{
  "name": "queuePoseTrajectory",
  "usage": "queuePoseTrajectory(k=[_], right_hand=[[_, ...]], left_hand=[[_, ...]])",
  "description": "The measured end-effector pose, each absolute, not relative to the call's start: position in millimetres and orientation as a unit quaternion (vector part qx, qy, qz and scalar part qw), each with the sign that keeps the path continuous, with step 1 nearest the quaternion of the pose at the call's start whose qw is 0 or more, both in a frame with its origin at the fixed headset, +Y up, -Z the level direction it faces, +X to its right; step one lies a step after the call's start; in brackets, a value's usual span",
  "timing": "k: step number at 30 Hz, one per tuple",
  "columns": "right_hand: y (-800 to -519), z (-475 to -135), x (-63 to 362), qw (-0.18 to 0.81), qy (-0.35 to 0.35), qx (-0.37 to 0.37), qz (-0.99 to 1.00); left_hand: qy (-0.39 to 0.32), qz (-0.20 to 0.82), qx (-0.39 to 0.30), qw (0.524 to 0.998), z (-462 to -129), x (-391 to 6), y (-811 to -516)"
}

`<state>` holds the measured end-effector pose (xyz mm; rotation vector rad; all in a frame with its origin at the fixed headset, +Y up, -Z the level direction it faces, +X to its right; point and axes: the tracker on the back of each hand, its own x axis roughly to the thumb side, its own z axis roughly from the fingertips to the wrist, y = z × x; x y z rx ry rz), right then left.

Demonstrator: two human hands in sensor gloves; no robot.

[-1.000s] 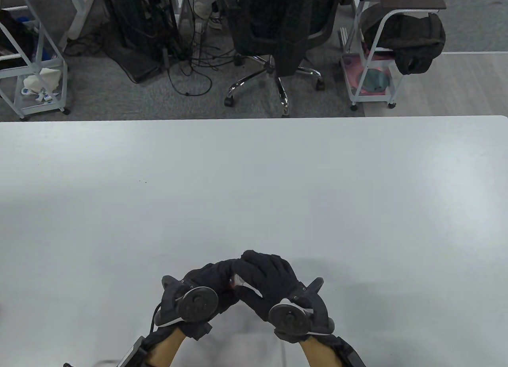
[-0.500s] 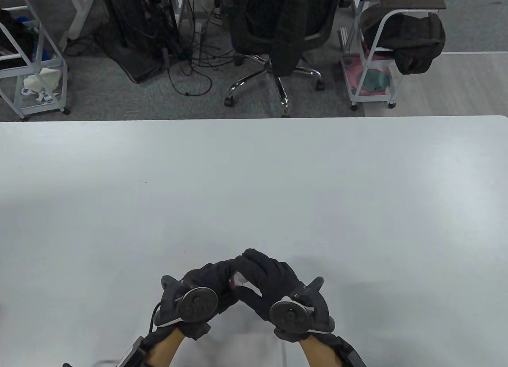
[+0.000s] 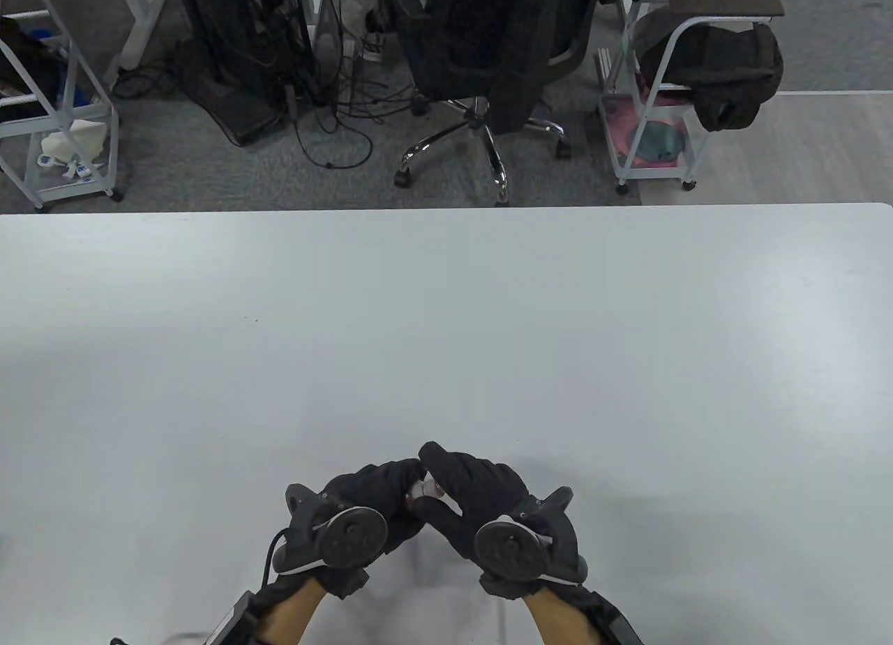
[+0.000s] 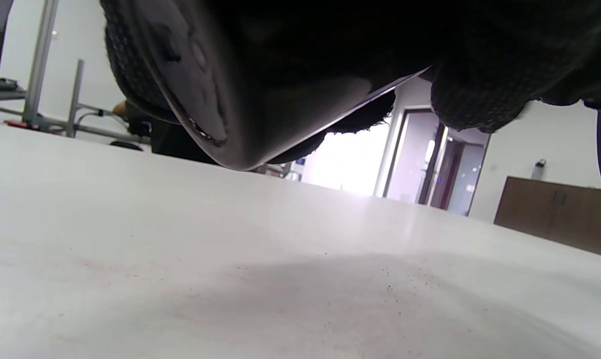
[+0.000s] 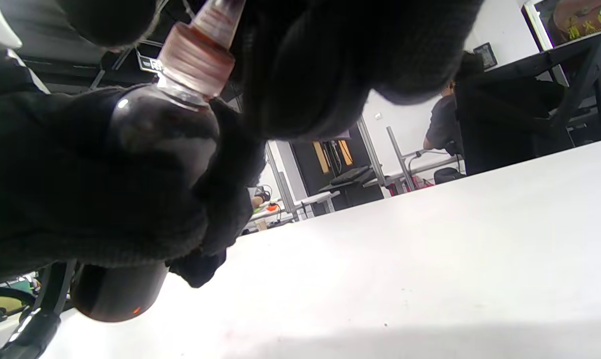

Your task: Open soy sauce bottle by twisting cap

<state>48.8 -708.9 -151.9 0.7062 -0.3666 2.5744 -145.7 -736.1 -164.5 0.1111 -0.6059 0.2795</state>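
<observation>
Two gloved hands are seen meeting low in the table view, close to the near edge of the table [image 3: 446,310]: the left hand [image 3: 370,491] is wrapped around something dark, and the right hand [image 3: 474,484] is curled over a pale cap [image 3: 427,489] that shows between them. Compared with the pictures from a second and half a second ago, the right hand's fingers have been rolled slightly round and down over the cap and more of the pale top is exposed, while the left hand has barely shifted; this is judged to be a small turn of the twist, with the cap not yet off. In the left wrist view little can be made out: the dark underside of the glove and of the bottle [image 4: 260,99] fills the top, held clear above the table surface. In the right wrist view the bottle is shown plainly, tilted and lifted off the table, its dark body gripped in the left hand's fist [image 5: 81,194] with the base sticking out below. The ribbed, translucent cap [image 5: 200,57] is still seated on the neck, and the right hand's fingers [image 5: 320,60] are closed against its side and tip. Further turns are judged to be needed before the bottle is open.
</observation>
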Motion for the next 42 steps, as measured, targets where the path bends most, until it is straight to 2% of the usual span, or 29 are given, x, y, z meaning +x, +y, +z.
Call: queuePoseTrajectory(k=[3, 8, 11, 17, 29, 38, 42], right_hand=[[-707, -151, 47, 0.205, -0.118, 0.271, 0.933], [-702, -146, 45, 0.206, -0.129, 0.314, 0.918], [-700, -143, 45, 0.198, -0.159, 0.316, 0.914], [-700, -146, 51, 0.187, -0.169, 0.289, 0.924], [-711, -162, 59, 0.096, -0.115, 0.252, 0.956], [-713, -172, 69, 0.055, -0.110, 0.205, 0.971], [-720, -181, 76, 0.039, -0.081, 0.180, 0.979]], left_hand=[[-0.302, 0.125, 0.051, 0.944, -164, -144, -737], [-0.289, 0.171, 0.022, 0.942, -171, -153, -734], [-0.281, 0.187, 0.003, 0.941, -175, -160, -736], [-0.250, 0.236, -0.009, 0.939, -186, -177, -737], [-0.193, 0.282, -0.040, 0.939, -200, -195, -754], [-0.195, 0.281, -0.064, 0.938, -201, -194, -756], [-0.209, 0.263, -0.064, 0.940, -201, -197, -752]])
